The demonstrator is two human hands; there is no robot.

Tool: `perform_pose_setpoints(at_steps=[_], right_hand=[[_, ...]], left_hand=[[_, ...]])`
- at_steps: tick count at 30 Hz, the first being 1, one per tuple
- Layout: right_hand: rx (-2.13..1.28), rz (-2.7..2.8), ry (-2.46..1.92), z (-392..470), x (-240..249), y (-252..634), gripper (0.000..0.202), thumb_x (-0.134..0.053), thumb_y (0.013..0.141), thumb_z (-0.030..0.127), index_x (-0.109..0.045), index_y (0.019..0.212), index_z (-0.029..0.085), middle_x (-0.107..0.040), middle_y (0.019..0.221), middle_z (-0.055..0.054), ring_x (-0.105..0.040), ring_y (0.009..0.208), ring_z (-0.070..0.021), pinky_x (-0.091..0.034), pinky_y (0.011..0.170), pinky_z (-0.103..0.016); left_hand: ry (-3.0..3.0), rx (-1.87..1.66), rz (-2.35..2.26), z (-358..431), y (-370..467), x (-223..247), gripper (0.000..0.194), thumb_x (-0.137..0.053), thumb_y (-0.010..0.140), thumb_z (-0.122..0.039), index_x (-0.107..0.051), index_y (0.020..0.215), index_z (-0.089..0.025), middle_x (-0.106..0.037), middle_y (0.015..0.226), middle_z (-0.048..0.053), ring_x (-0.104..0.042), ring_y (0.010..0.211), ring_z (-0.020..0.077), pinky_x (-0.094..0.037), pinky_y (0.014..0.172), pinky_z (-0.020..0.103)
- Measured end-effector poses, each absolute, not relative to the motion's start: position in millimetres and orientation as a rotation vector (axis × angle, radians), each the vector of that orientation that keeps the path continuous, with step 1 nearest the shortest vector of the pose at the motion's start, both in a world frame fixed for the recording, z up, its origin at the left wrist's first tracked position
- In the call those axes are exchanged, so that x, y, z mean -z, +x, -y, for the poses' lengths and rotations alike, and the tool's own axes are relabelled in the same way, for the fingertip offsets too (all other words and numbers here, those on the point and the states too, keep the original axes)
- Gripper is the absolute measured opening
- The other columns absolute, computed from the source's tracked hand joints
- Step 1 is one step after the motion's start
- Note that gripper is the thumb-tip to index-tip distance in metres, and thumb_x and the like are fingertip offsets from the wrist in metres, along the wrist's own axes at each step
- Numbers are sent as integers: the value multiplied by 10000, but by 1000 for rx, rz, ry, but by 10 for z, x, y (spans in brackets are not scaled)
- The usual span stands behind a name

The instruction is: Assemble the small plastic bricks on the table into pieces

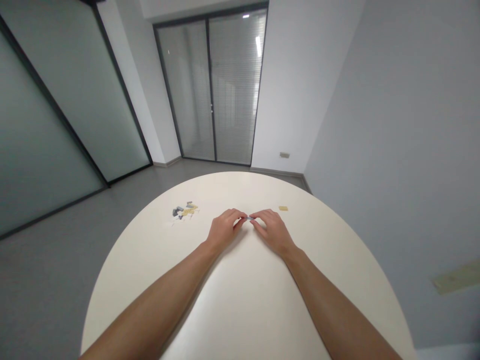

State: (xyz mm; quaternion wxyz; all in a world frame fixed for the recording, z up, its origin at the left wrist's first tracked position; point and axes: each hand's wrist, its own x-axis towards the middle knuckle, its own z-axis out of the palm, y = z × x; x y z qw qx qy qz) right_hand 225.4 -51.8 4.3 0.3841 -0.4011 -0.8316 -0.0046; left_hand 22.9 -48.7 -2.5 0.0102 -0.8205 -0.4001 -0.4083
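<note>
In the head view, the left hand (224,229) and the right hand (274,231) meet over the middle of a round, pale worktop (240,305). Thumb and fingers of each are closed to a narrow pinch on a small blue-grey piece (249,218), which sits between the fingertips; whether it is one part or two pressed together is too small to tell.

The likeliest trouble is a slip: so little of the piece shows between the fingers that uneven pressure from the two sides could tilt it or make it spring out and skid across the smooth surface. The fingertips also hide most of it, so a crooked alignment could pass unseen.

A loose pile of small pieces (189,211), yellow, grey, dark and white, lies to the left of the hands; a sleeve or forearm sweeping that way could scatter it. A flat yellow piece (283,208) lies apart, just beyond the right hand, where a knuckle might nudge it. No container shows; the pile and the yellow piece lie directly on the worktop.
</note>
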Motion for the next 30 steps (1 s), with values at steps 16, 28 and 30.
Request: perform_pose_setpoints(at_steps=[16,28,30], right_hand=[[22,2141,-1028,526,-57,2245,191,-518,992,322,-679,1038,232,-735,1009,-56,-631,972,-226,-451,882,-402],[42,2157,-1036,513,-26,2257,258,-440,1023,308,-675,1109,246,-731,1049,-58,-625,998,-231,-448,881,-412],[38,2158,-1037,512,-27,2257,259,-440,1023,310,-677,1107,250,-731,1046,-57,-625,996,-231,-448,880,-410]], left_hand=[[-2531,1248,1265,483,235,24,187,-499,993,-328,-658,995,-231,-715,940,19,-654,911,150,-524,782,274],[-2532,1260,1265,473,225,48,179,-491,994,-281,-655,1053,-242,-719,984,21,-655,941,153,-538,806,285],[-2536,1274,1266,475,227,47,168,-502,989,-278,-654,1053,-241,-718,983,21,-655,931,149,-541,777,274]])
